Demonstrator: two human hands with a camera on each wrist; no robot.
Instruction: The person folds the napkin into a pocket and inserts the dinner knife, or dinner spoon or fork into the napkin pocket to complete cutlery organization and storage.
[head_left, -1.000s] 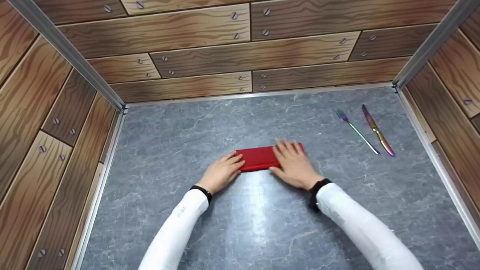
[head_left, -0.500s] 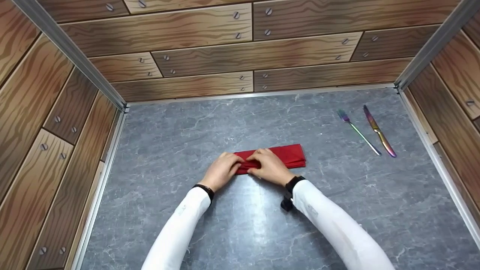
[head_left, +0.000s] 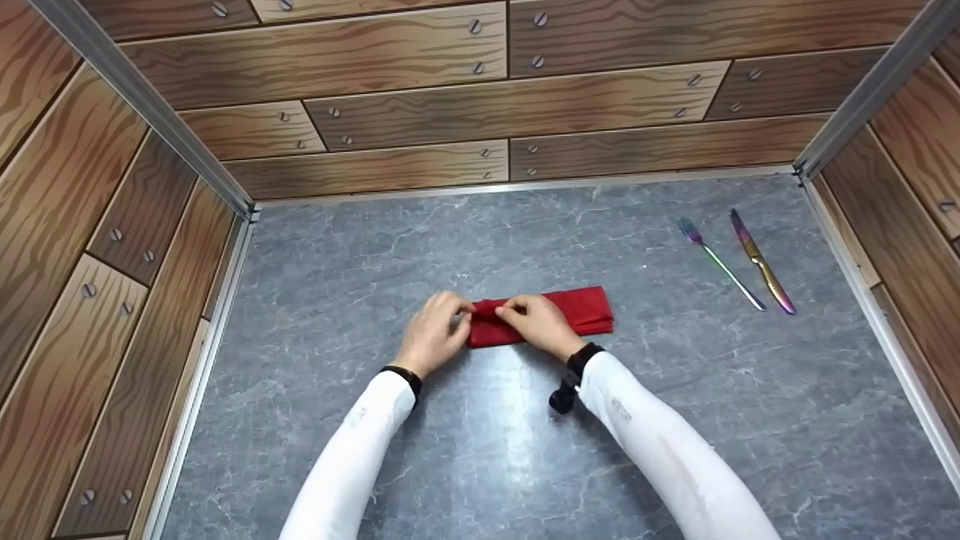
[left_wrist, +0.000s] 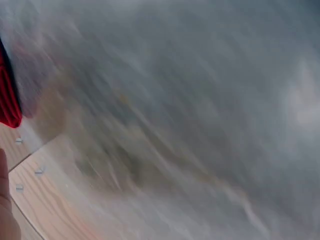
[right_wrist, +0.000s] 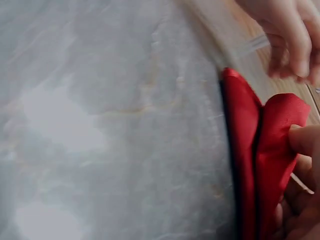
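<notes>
A red cloth napkin (head_left: 589, 307), folded into a long strip, lies on the grey marbled surface in the head view. At its left part my right hand (head_left: 546, 328) pinches an upper layer between thumb and fingers. The right wrist view shows that lifted red fold (right_wrist: 281, 127) standing apart from the layer beside it. My left hand (head_left: 433, 330) is at the napkin's left end, fingers loosely bent; the right wrist view has the left hand (right_wrist: 290, 35) a little off the cloth. Only the napkin's edge (left_wrist: 7, 95) enters the left wrist view, which is blurred.
A rainbow-coloured fork (head_left: 721, 266) and a matching knife (head_left: 761, 264) lie side by side at the right. Wood-patterned walls (head_left: 405, 112) with metal edging enclose the surface at the back and both sides.
My right hand has moved left from the napkin's right end and taken hold of a layer. The left hand has come off the napkin's left end, where it lay before.
</notes>
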